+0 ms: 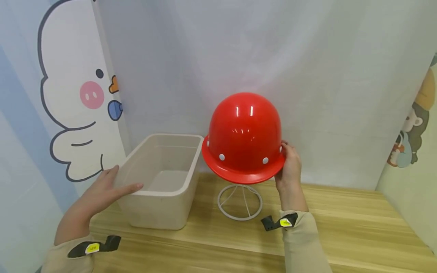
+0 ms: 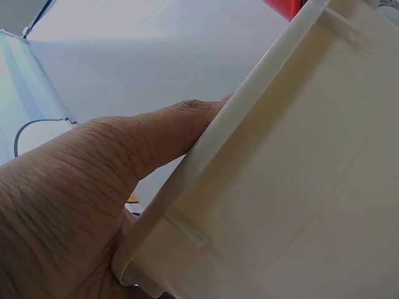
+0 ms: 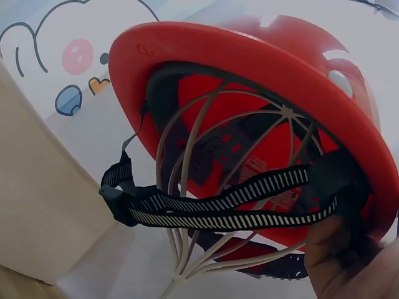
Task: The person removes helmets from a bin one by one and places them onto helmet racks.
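Note:
A red hard hat (image 1: 244, 132) with white studs sits over a white wire stand (image 1: 240, 203), whose ring base shows below the brim. In the right wrist view, the stand's ribs rise inside the shell and a black-and-white chin strap (image 3: 230, 218) hangs across the opening. My right hand (image 1: 289, 168) grips the hat's right side at the brim, thumb underneath by the strap. At the left, my left hand (image 1: 102, 193) holds the near left corner of a beige plastic bin (image 1: 155, 210), its thumb (image 2: 168, 131) over the rim and its other fingers along the left side.
The bin stands upright on a wood-grain table (image 1: 205, 239), left of the stand. A pale curtain (image 1: 239, 49) hangs close behind both. A cartoon-printed panel (image 1: 68, 76) borders the left side, and another printed wall (image 1: 413, 151) borders the right.

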